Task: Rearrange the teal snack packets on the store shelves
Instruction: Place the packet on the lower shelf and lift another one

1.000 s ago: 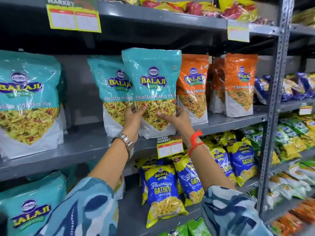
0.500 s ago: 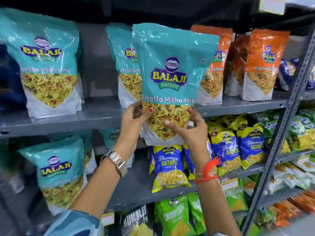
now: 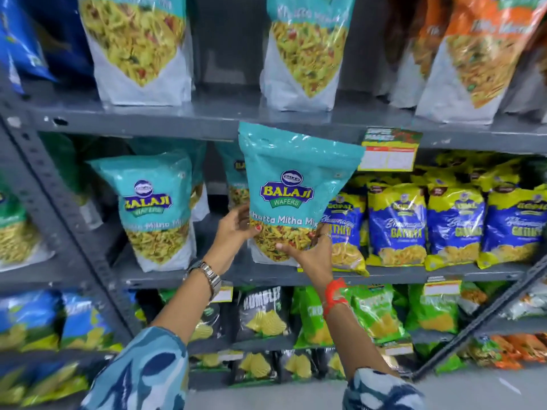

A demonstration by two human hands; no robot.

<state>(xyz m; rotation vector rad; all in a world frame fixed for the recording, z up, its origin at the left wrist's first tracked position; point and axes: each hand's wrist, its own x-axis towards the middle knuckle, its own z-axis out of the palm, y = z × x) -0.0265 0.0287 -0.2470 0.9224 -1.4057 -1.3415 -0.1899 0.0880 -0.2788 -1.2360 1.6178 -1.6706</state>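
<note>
You are gripping the teal packet (image 3: pixel 291 190) with both hands, left (image 3: pixel 236 224) and right (image 3: pixel 310 255), at the middle shelf's (image 3: pixel 177 276) front edge, probably placing it beside the standing packet (image 3: pixel 157 208) next.

We hold one snack packet (image 3: pixel 291 184) upright between our left hand (image 3: pixel 235 227) and right hand (image 3: pixel 310 255) before the middle shelf (image 3: pixel 414 272), a second packet (image 3: pixel 158 211) standing on it to the left, gathiya bags (image 3: pixel 396 226) to the right, chip bags (image 3: pixel 262 313) on the shelf below
</note>
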